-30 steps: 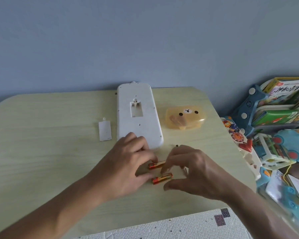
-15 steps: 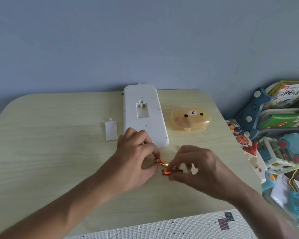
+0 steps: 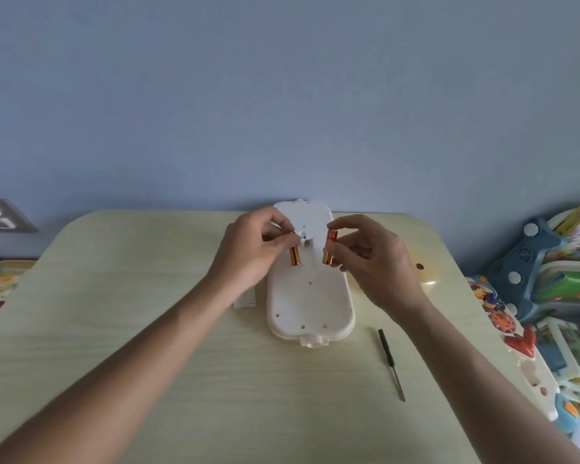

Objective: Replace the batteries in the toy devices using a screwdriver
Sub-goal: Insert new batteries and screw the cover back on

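The left hand (image 3: 248,256) pinches 1 orange battery (image 3: 294,256) between thumb and curled fingers, holding it upright over the upper part of the white toy's back (image 3: 310,303), which lies on the pale wooden table (image 3: 148,329). The right hand (image 3: 372,262) pinches a 2nd battery (image 3: 330,251) the same way, near the first. A small screwdriver (image 3: 391,363) lies to the toy's right, and a white cover (image 3: 246,300) lies at its left.
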{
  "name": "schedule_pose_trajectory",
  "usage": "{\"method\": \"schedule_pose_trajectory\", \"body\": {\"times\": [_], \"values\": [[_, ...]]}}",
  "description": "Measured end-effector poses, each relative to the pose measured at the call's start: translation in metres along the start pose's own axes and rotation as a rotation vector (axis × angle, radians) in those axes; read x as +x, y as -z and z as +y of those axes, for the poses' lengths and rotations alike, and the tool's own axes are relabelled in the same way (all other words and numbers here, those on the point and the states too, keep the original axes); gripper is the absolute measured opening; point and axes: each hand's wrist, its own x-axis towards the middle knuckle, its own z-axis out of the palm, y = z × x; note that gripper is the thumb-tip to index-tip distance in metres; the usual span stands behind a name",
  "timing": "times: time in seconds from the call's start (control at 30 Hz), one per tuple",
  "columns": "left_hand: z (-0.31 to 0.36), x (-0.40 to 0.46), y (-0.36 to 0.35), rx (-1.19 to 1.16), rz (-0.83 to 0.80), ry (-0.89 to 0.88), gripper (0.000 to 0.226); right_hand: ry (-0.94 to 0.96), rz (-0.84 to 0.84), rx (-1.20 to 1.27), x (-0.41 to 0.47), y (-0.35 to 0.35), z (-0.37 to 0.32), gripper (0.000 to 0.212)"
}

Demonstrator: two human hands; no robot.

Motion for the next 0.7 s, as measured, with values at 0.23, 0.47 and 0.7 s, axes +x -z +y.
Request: {"method": "schedule_pose_trajectory", "body": {"times": [0.23, 0.47, 0.7], "values": [[-0.007, 0.023, -0.014, 0.063, -0.023, -0.01, 0.012, -0.001, 0.016, -0.079, 0.028, -0.029, 0.014, 0.015], [-0.013, 0.027, -0.018, 0.174, -0.05, -0.109, 0.011, 0.019, 0.027, -0.117, 0.029, -0.03, 0.018, 0.013], [-0.017, 0.022, -0.02, 0.257, -0.009, -0.216, 0.013, 0.106, 0.069, -0.214, 0.028, -0.033, 0.022, 0.016]]}}
